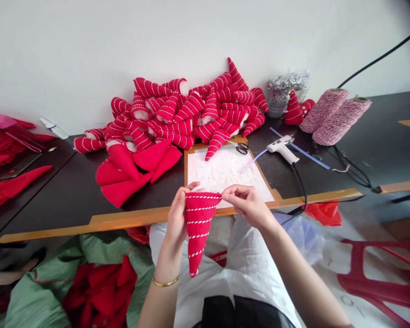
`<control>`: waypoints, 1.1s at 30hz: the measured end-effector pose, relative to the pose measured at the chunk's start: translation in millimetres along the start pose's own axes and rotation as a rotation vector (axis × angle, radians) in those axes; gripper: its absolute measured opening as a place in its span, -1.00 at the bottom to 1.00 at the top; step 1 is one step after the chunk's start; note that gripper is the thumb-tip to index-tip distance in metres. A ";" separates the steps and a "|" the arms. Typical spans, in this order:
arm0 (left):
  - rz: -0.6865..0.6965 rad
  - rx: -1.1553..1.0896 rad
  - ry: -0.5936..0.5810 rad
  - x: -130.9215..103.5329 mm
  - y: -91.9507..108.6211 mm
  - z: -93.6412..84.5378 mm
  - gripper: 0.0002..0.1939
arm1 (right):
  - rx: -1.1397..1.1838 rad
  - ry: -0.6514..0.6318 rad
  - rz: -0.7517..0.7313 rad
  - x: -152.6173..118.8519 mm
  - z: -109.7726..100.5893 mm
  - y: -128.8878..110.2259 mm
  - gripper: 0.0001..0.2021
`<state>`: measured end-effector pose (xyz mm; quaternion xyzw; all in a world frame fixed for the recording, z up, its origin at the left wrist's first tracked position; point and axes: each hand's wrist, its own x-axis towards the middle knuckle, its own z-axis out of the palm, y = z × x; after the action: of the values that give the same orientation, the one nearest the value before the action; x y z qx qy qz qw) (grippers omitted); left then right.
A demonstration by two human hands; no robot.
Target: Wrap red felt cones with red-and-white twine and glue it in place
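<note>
A red felt cone wound with white-and-red cord hangs point down over my lap, its wide end up near the table edge. My left hand grips the cone's upper left side, fingers partly behind it. At the top right corner, my right hand pinches the rim where the cord ends. Just beyond lies a white sheet taped to the black table, with black scissors at its top. The white glue gun rests to the right of the sheet.
Striped stuffed cones are piled at the back, plain red felt cones before them. Two cord spools and a tinsel bundle stand right. Below are a green sack of red felt and a red stool.
</note>
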<state>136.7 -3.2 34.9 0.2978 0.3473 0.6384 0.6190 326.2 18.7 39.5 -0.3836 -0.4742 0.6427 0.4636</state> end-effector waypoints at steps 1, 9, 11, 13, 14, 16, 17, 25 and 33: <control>0.000 -0.001 0.001 -0.3 0.4 1.0 -0.68 | 0.013 -0.002 -0.006 -0.1 0.5 -1.5 -0.69; 0.073 0.011 0.044 -0.8 2.8 -1.3 -0.68 | 0.019 -0.083 -0.049 5.5 6.9 -2.7 -0.65; 0.078 0.010 0.052 -0.5 2.8 -2.8 -0.68 | 0.012 -0.078 -0.059 6.9 8.8 -1.8 -0.65; 0.080 0.017 0.063 -0.6 3.7 -2.8 -0.67 | 0.007 -0.071 -0.068 8.1 10.5 -1.6 -0.64; 0.080 0.024 0.069 -0.8 4.5 -2.3 -0.66 | 0.004 -0.076 -0.064 8.6 11.3 -1.8 -0.64; 0.083 0.039 0.080 -1.2 6.3 -0.6 -0.65 | 0.001 -0.106 -0.033 9.4 12.8 -2.6 -0.62; 0.086 0.044 0.084 -1.4 7.0 0.3 -0.64 | 0.001 -0.123 -0.013 9.6 13.6 -3.4 -0.62; 0.150 -0.126 0.075 9.4 6.4 -6.0 -0.62 | -0.013 -0.119 -0.019 15.7 23.9 -31.9 -0.60; 0.144 -0.162 0.218 14.7 13.7 -21.3 -0.57 | 0.046 -0.137 -0.247 45.7 46.2 -100.8 -0.67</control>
<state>110.7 10.0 32.9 0.1997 0.3375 0.7355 0.5524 293.9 63.0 146.2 -0.2667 -0.5336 0.6162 0.5143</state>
